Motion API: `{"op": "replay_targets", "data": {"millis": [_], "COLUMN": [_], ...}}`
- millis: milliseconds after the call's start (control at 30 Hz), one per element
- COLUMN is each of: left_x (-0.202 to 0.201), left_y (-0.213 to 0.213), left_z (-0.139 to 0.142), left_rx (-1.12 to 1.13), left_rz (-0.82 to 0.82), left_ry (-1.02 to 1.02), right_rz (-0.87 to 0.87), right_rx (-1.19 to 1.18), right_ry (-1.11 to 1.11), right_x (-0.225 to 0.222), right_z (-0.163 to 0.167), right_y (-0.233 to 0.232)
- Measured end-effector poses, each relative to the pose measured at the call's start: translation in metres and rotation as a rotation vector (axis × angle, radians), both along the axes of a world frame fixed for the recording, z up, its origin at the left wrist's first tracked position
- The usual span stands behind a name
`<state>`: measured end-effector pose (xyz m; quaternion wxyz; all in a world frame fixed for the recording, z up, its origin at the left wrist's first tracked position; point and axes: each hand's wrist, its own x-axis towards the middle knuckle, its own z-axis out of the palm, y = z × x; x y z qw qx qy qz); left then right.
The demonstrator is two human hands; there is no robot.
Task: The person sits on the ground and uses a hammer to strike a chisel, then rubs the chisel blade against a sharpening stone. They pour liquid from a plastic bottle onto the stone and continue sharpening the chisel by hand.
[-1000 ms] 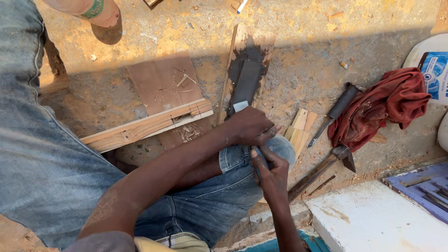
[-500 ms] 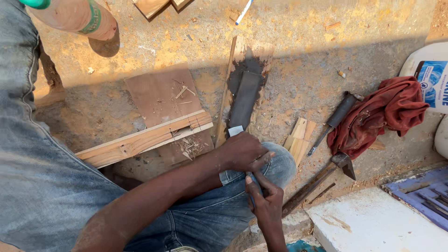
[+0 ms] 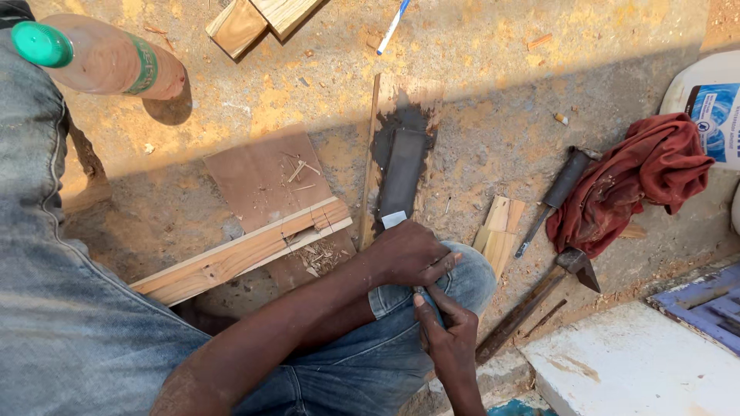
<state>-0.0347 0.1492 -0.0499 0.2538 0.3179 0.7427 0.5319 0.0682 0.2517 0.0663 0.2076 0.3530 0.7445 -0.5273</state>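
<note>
My right hand (image 3: 449, 339) lay nearest, fingers pinched on a small blade at my knee. My left hand (image 3: 412, 253) was closed over its far end. Just beyond, the dark sharpening stone (image 3: 402, 174) ran lengthwise away from me.

Green-labelled bottle (image 3: 108, 62) top left; white sack, blue label (image 3: 713, 115), right edge

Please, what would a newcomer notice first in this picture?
Probably the two hands at bottom centre: the left hand and right hand meet over a jeans-clad knee. Just above them a dark sharpening stone lies on a blackened board, and a red cloth lies crumpled at right.
</note>
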Motion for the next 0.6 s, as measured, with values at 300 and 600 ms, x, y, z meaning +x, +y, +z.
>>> {"op": "replay_targets", "data": {"millis": [300, 600], "left_x": [-0.045, -0.095], "left_y": [0.004, 0.017], "left_z": [0.003, -0.018], "left_rx": [0.101, 0.015], "left_rz": [0.197, 0.172], "left_ry": [0.197, 0.203], "right_rz": [0.156, 0.086], "right_rx": [0.008, -0.063], "right_ry": [0.103, 0.104], "right_x": [-0.051, -0.082], "right_z": [0.011, -0.021], "right_y": [0.002, 0.028]}}
